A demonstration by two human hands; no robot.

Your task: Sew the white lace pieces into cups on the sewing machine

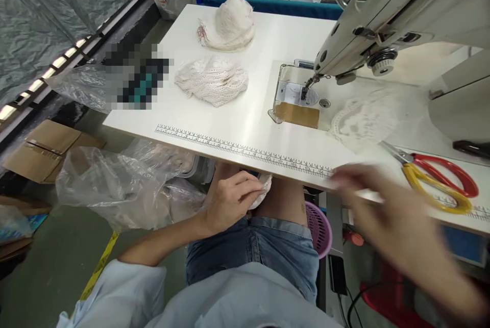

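Just below the front edge of the worktop [214, 129], a white fabric piece [265, 193] is noted over the lap [287, 203], partly hidden from view; it is judged to be light, soft and limp, apt to fold or slip rather than break, and a flat pinch at its margin is advised. The right hand [377, 205] is found blurred across the worktop's front edge, near the scissors [409, 169], and whether its grip is open or closed cannot be told. By the left hand [231, 198] the piece is held, its margin pinched between thumb and fingers, with little gap observed in that grip
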